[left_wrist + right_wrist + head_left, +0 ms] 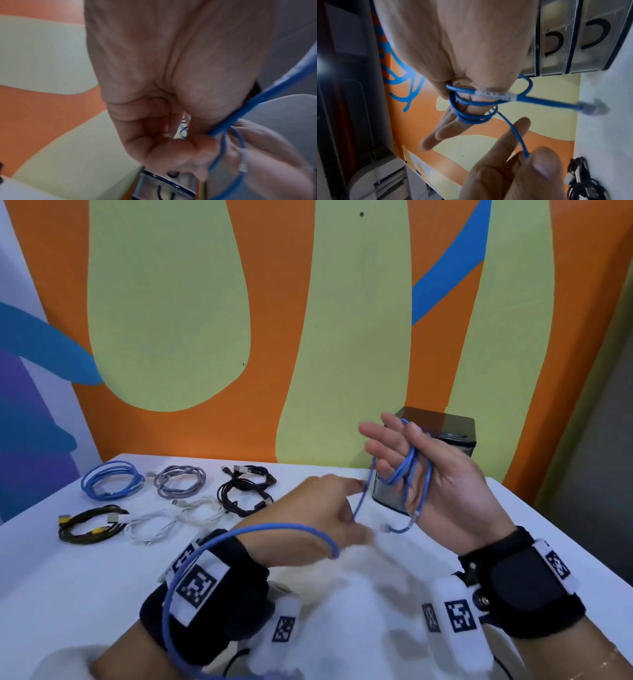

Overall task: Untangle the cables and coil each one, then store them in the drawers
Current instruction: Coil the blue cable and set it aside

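The blue cable [409,470] is wound in several loops around the fingers of the right hand [431,474], which is raised palm-up with its fingers nearly straight and spread. One plug end [385,528] dangles just below that hand. From the loops a strand drops to the left hand [322,515], whose thumb and forefinger pinch it while the remaining fingers curl loosely. The rest of the cable arcs back over the left wrist band [202,587] and runs out of the bottom of the head view.

The right wrist view shows what the head view blurs — the loops [471,112] sit around the bases of the fingers, a white label [494,94] wraps the cable near its clear plug [594,106], and the left thumb [544,162] presses the strand against a fingertip. The left wrist view is soft and mostly palm; it shows the strand [254,105] leaving the pinch.

Just behind the right hand stands the drawer unit [442,433]. Only the right wrist view shows its fronts clearly: clear drawers [590,40] with dark curved handles, pushed in.

Beyond and to the left of the left hand, coiled cables lie apart on the white table [85,577] — a light blue coil [113,481], a grey coil [180,481], black coils [246,491], a white coil [171,522] and a black-and-yellow coil [90,525].
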